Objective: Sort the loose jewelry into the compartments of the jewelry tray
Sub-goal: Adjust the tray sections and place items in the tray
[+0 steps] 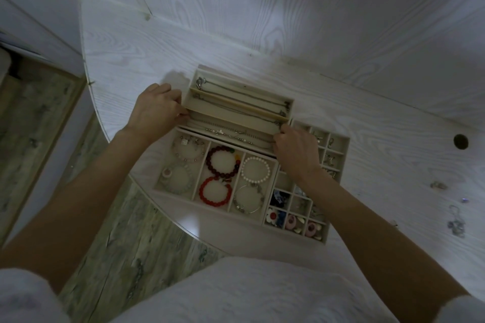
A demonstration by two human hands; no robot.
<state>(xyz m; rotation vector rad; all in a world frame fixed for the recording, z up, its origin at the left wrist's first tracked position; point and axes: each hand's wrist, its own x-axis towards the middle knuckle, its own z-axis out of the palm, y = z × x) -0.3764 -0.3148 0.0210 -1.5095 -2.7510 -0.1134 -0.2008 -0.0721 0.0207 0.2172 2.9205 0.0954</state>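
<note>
A cream necklace tray (287, 102) with long lanes of chains lies at the back of the white table. My left hand (154, 110) grips its left end. My right hand (296, 151) pinches the end of a chain (236, 134) at the tray's right end. In front sits a bracelet tray (210, 206) with red (215, 190), dark red (223, 162) and white pearl bracelets (256, 169). To the right stands a small-grid tray (345, 144) of earrings and flower pieces, partly under my right wrist.
Loose jewelry pieces (455, 223) and a small item (438, 185) lie on the table at the right. A round hole (460, 141) is in the tabletop. The curved table edge (147, 193) runs on the left above a wood floor.
</note>
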